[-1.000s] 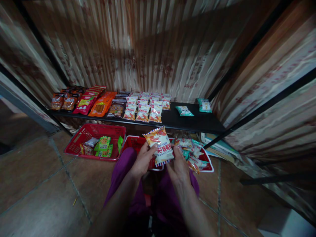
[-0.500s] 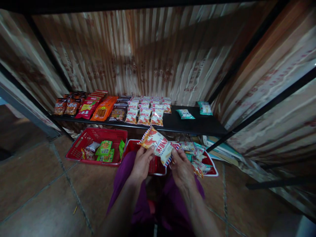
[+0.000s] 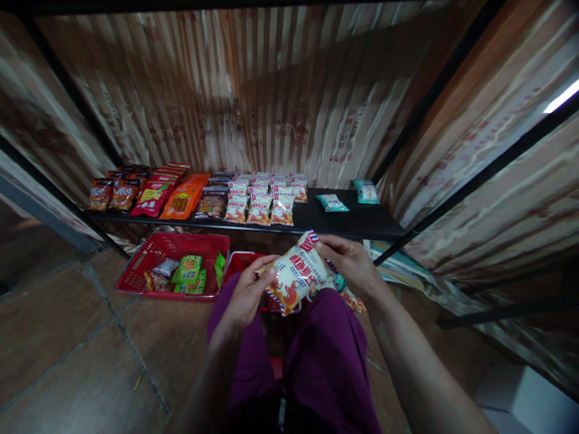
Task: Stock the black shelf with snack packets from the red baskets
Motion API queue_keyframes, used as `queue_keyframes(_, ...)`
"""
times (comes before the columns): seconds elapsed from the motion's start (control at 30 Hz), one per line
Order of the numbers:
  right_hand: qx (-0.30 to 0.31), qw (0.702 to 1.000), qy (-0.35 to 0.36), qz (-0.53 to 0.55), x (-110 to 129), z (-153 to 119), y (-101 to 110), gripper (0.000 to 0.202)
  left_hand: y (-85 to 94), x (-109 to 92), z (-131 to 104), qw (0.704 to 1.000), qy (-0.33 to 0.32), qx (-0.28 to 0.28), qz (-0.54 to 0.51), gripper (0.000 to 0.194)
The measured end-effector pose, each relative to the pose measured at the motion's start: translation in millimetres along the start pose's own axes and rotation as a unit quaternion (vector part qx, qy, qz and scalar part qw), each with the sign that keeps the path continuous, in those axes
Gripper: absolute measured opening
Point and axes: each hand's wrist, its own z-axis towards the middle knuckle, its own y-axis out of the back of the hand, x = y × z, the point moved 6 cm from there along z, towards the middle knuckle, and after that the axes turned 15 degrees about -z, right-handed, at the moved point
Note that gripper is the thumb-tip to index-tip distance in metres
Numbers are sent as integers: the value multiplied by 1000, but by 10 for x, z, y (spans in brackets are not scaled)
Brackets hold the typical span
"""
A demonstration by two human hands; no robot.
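Between both hands, above my knees, is a white and orange snack bag point(image 3: 298, 271) with red lettering and striped ends. My left hand point(image 3: 248, 289) grips its lower left side, thumb on the front. At the upper right corner my right hand point(image 3: 346, 259) pinches the bag's edge. Matching snack bags point(image 3: 259, 208) stand in rows on the black shelf point(image 3: 312, 220) beyond. Behind the held bag and my knees, a red basket point(image 3: 242, 260) is partly hidden, with more snack bags point(image 3: 351, 300) showing at the right.
Farther left on the shelf are brown bags point(image 3: 124, 194), red bags point(image 3: 154, 196) and an orange bag point(image 3: 183, 199). Two teal bags point(image 3: 332, 203) lie at its right. A red basket point(image 3: 136, 271) with green packets point(image 3: 190, 271) sits on the floor. Black posts point(image 3: 407, 138) frame the shelf.
The held bag has turned so its lettering sits upright, its striped end now pointing up. My right hand has risen to its top corner. My knees have come closer together under it.
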Motion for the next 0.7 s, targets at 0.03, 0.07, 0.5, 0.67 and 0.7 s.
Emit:
queue_keyframes(0.03,6,1000,6,-8,35,17,-8,30,-2,3,-9,1000,-4,0,5,45)
queue_keyframes(0.07,11,1000,11,-14,64,33,-15,29,1,6,-16,1000,-10,-3,6,45)
queue_keyframes(0.5,41,990,53,-122,247,246,-150,28,-61,133,-102,997,-32,17,61,42)
queue_keyframes(0.67,47,986,72,-140,249,352,-196,29,-121,105,-130,995,-14,46,87,39)
queue_keyframes(0.7,46,985,75,-147,254,368,-201,29,-136,100,-135,995,-13,54,88,39)
